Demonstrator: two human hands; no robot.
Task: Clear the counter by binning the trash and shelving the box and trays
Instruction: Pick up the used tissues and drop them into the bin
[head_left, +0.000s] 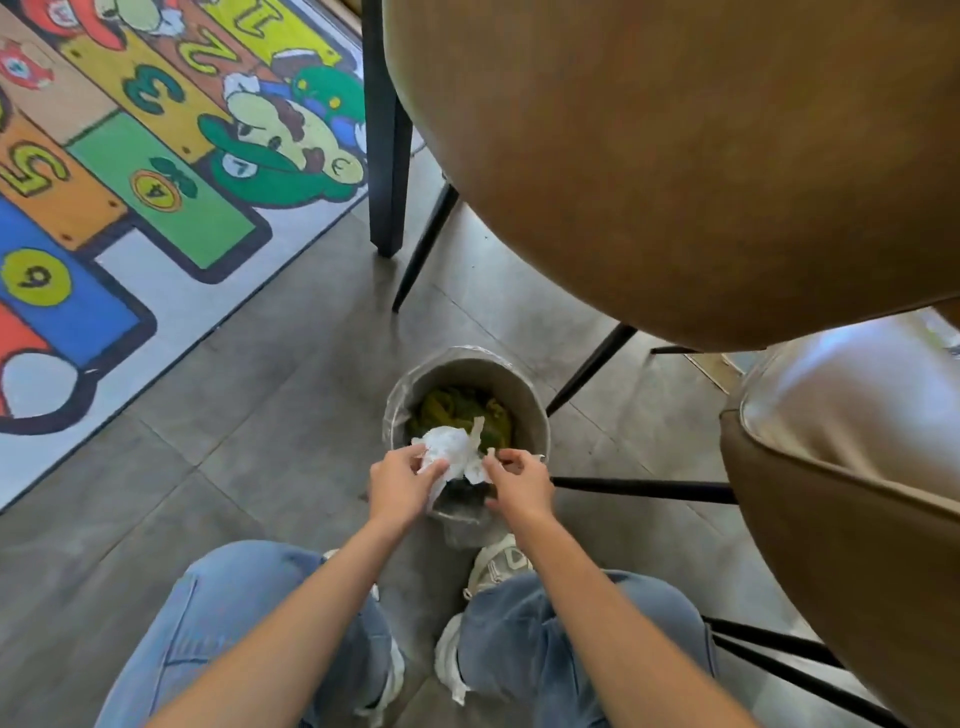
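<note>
A small round bin (524, 400) with a clear liner stands on the grey floor between my feet and the chairs. Green-yellow waste lies inside it. Over its near rim I hold a crumpled white paper tissue (451, 451) with both hands. My left hand (400, 486) pinches its left side and my right hand (514, 480) pinches its right edge. The counter, box and trays are out of view.
Two brown leather chairs (675, 156) with thin black legs (644, 489) crowd the right side and overhang the bin. A colourful numbered play mat (130, 182) covers the floor at left. My knees in blue jeans and white shoes are below.
</note>
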